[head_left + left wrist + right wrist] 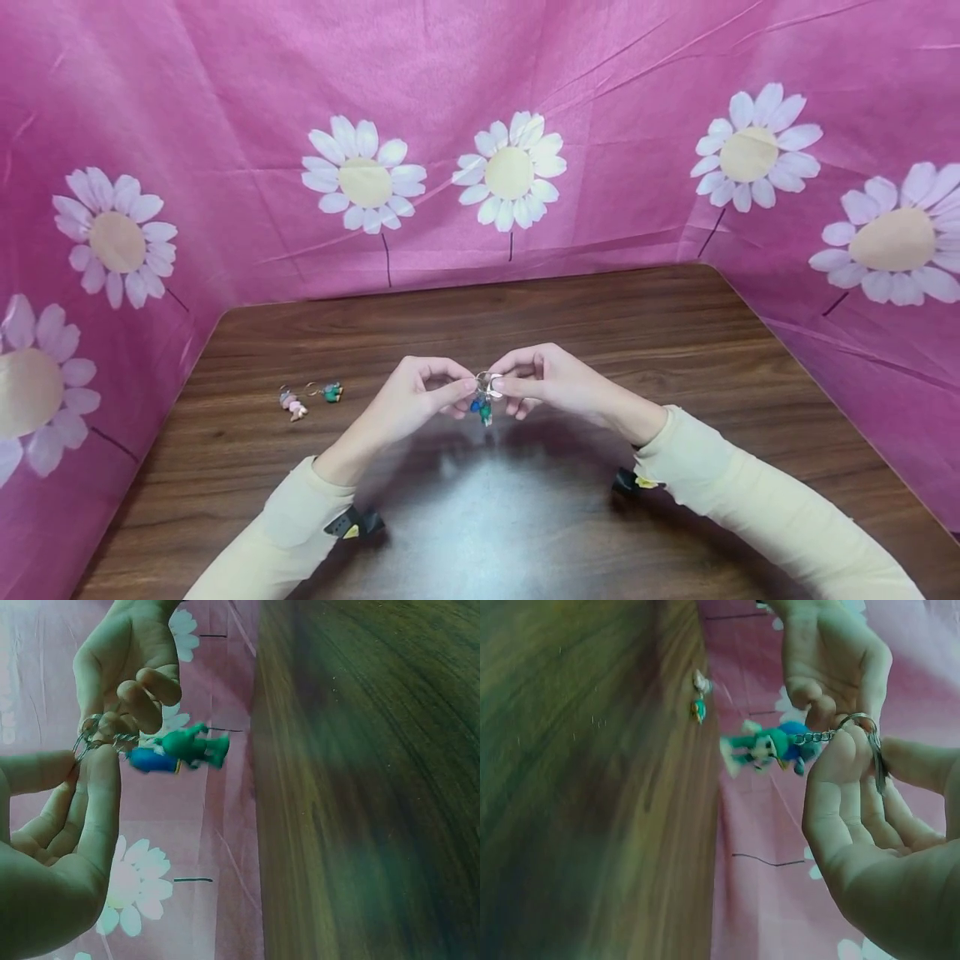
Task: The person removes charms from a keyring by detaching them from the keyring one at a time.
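Above the table, both hands meet at a metal key ring (859, 718). My left hand (420, 398) pinches the ring between thumb and fingers. Opposite it, my right hand (558, 385) pinches a flat silvery key (877, 761) at the ring, its thumb covering part of it. A green figurine (196, 745) and a blue figurine (152, 760) dangle from the ring on short chains, side by side and overlapping. Their details are blurred in the wrist views.
On the brown wooden table (600, 317), left of the hands, lie a pink-and-white figurine keychain (293, 405) and a green figurine keychain (332, 392), each with a ring. A pink cloth (435, 75) printed with daisies stands round the table's back and sides.
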